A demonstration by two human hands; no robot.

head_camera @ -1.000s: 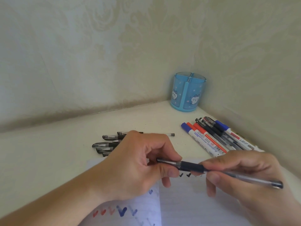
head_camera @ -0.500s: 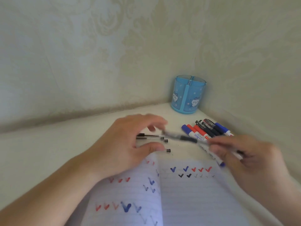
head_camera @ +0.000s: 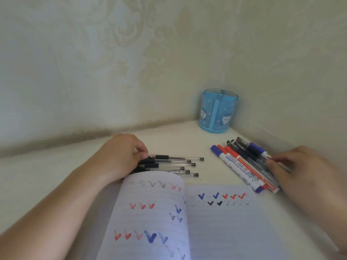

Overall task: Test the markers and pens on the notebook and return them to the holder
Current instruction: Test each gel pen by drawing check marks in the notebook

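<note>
You're facing a corner where two walls (head_camera: 112, 62) meet, both papered in a pale cream damask pattern. Your white tabletop (head_camera: 47, 175) runs into that corner, with a dim shadowed seam along its far edge. Soft, even light falls across the left wall and the tabletop.
</note>
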